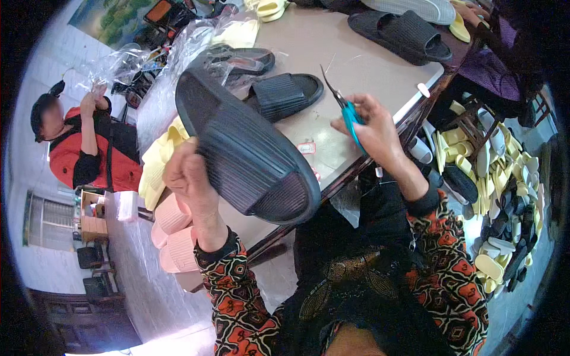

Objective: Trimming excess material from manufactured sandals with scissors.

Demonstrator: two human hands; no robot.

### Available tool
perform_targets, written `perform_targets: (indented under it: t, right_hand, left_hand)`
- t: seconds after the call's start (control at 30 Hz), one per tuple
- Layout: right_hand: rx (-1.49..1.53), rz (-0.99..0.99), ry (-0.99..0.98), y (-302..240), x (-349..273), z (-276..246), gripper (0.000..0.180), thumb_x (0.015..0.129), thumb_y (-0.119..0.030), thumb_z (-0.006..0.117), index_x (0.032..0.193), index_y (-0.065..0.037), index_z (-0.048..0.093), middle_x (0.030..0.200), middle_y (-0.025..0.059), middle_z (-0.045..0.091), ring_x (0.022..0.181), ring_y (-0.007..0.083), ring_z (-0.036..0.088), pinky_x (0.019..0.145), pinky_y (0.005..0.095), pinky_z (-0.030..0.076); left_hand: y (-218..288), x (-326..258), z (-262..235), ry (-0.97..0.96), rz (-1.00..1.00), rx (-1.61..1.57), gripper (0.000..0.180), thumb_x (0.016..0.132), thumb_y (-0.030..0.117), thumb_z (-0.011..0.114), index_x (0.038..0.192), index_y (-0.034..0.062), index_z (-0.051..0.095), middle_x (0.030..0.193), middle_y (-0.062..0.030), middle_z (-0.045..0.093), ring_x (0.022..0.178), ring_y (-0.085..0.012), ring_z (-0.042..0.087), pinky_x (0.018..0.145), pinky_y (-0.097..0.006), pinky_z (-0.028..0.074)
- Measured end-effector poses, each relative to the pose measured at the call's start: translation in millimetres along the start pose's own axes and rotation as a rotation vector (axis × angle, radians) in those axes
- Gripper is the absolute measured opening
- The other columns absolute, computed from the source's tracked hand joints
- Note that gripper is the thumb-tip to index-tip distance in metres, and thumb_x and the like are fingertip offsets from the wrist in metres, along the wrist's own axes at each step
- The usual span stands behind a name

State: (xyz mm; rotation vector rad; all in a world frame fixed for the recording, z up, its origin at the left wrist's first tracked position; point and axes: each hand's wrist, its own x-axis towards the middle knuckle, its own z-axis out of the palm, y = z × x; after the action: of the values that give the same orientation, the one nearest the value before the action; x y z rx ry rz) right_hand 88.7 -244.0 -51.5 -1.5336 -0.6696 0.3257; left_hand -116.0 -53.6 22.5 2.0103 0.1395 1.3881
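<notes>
My left hand (193, 178) is closed on the side of a large black ribbed slide slipper (252, 154), lifted above the table's near edge with its toe end toward me. In my right hand (379, 133) is a pair of scissors (351, 118) with teal handles and thin, dark, curved blades. The blades point up and away, apart from the slipper. Another black slipper (285, 95) lies on the table just beyond the held one, and a third (240, 60) is partly under clear plastic. A small red-and-white label (306, 148) lies on the tabletop between my hands.
Yellow slippers (159, 160) and pink slippers (180, 249) sit along the left edge of the table (314, 35). A black pair (404, 38) lies at the far right. Heaped slippers (487, 178) cover the floor at right. A person (83, 142) handles clear plastic at left; another works far right.
</notes>
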Motion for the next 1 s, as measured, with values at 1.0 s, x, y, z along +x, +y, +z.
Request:
perform_targets:
  t: [1.0]
  right_hand:
    - [-0.395,0.114,-0.090,8,104,74,0.052,0.059,-0.027,0.082,0.095,0.004,0.063,0.083,0.0154,0.066,0.073,0.0235,0.066,0.067,0.0325,0.052]
  left_hand:
    - [76,2,-41,-0.805,0.123,0.663,0.012,0.073,0.005,0.065,0.083,0.0093,0.059,0.071,-0.0041,0.050,0.074,-0.0222,0.051,0.096,-0.041,0.032]
